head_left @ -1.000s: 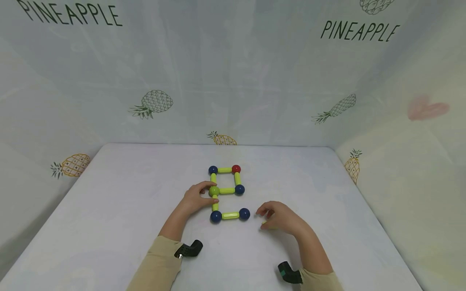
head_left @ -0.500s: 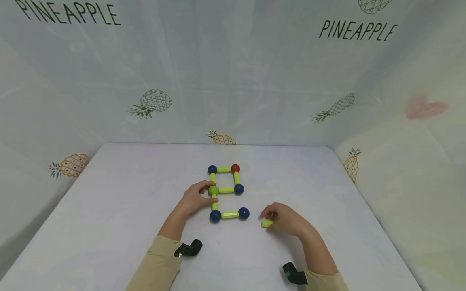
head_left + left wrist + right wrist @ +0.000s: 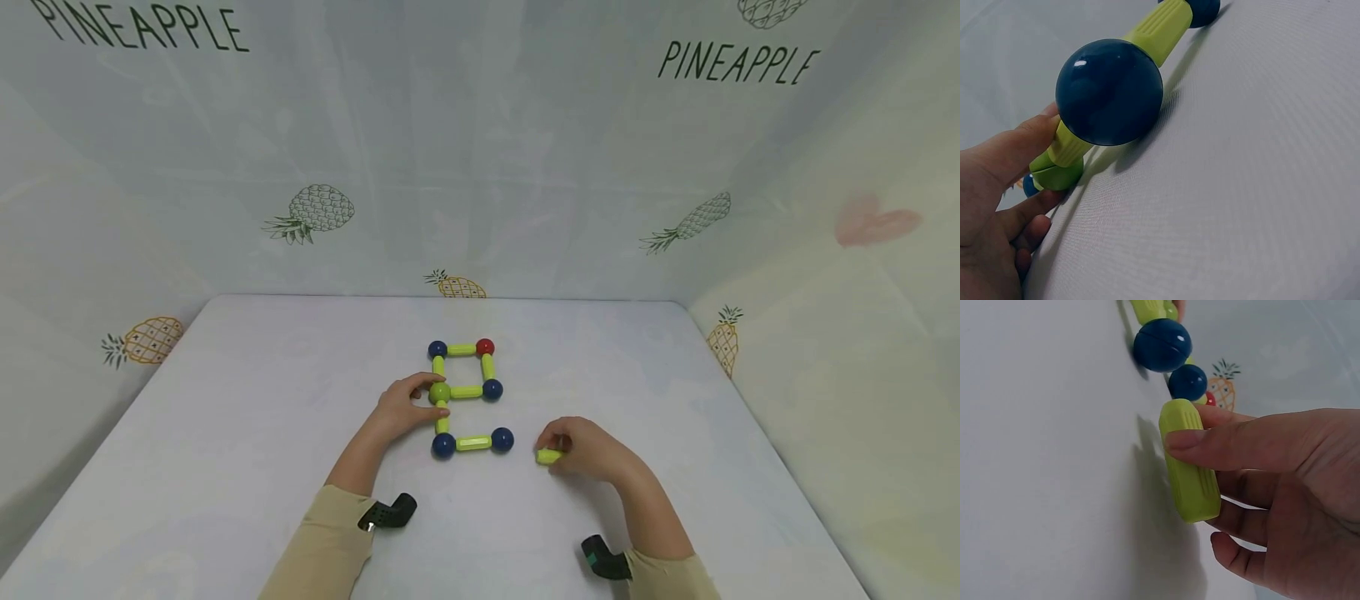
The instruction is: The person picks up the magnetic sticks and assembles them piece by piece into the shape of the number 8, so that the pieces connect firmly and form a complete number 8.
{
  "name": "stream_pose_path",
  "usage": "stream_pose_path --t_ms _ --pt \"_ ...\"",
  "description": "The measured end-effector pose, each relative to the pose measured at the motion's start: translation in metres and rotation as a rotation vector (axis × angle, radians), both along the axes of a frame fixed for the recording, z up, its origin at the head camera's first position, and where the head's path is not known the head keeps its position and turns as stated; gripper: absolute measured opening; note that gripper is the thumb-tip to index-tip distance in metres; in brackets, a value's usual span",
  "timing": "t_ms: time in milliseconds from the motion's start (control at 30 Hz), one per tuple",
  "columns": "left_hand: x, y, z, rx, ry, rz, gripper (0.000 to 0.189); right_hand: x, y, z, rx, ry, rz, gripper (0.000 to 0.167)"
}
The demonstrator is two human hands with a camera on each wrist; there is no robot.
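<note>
A flat figure of yellow-green rods and balls lies on the white table, a closed square above an open lower part. My left hand point(image 3: 401, 408) holds it at the green ball point(image 3: 440, 392), thumb on the rod point(image 3: 1069, 147) below and a finger on the far side. Two dark blue balls point(image 3: 444, 446) point(image 3: 502, 440) end the bottom rod point(image 3: 473, 443). Right of them, my right hand point(image 3: 585, 448) pinches a loose yellow-green rod point(image 3: 1190, 469) between thumb and fingers. In the right wrist view that rod appears just off the table, apart from the figure.
The figure's top holds a dark blue ball point(image 3: 437, 349) and a red ball point(image 3: 485, 347); another blue ball point(image 3: 492, 389) sits at the square's lower right. A white cloth point(image 3: 525, 150) printed with pineapples hangs behind the table point(image 3: 300, 333). Black cameras point(image 3: 390, 512) sit at both wrists.
My right hand has shifted slightly right, and the rod in it now shows more clearly beyond the fingertips. My left hand and the figure stay in place.
</note>
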State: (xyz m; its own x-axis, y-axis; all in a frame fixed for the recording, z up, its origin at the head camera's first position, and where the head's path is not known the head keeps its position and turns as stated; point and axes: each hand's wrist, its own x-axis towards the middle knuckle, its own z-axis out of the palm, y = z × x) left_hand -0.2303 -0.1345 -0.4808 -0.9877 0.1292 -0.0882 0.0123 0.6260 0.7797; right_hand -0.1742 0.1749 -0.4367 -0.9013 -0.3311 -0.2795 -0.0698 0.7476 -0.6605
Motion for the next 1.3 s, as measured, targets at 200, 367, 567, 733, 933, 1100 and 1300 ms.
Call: stream_pose_path --t_ms 200,367,567,733,933,1100,1300 --pt "0.0 0.001 0.0 -0.005 -0.012 0.013 0.053 -0.007 -0.007 0.01 0.011 0.026 -0.006 0.029" --pt "0.0 0.001 -0.002 -0.001 -0.014 0.017 0.054 -0.013 -0.016 0.016 -0.004 0.02 -0.012 0.028" --pt "0.001 0.001 -0.002 0.007 -0.013 0.015 0.054 -0.019 -0.027 0.02 -0.038 0.037 0.012 0.027" --pt "0.001 0.001 -0.001 0.003 -0.003 0.008 0.054 -0.026 -0.034 0.021 -0.062 0.047 0.025 0.026" --pt "0.0 0.001 -0.001 -0.007 0.001 0.008 0.054 -0.032 -0.043 0.022 -0.082 0.067 0.027 0.028" --pt "0.0 0.001 -0.002 0.001 0.003 0.004 0.054 -0.034 -0.051 0.021 -0.13 0.078 -0.016 0.027" --pt "0.0 -0.001 -0.002 0.004 0.007 -0.003 0.054 -0.035 -0.058 0.015 -0.191 0.092 -0.068 0.025"
